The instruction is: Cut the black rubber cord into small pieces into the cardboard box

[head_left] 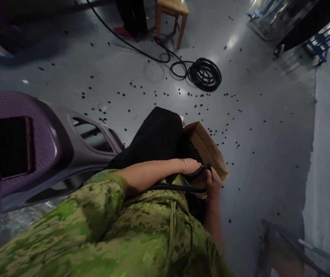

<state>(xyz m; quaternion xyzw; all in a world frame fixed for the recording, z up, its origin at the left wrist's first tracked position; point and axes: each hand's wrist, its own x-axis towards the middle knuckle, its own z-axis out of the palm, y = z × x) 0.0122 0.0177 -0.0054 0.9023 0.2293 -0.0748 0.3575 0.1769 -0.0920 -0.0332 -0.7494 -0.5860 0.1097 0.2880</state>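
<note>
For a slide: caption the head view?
Both hands grip a black hose beside a cardboard box.

We see a green camouflage-patterned garment [110, 231], a brown cardboard box [208, 148], a purple plastic chair [23, 134], a black coiled cable [203, 73], a tan wooden stool [172, 15] and a grey floor [268, 134] speckled with black bits.
</note>
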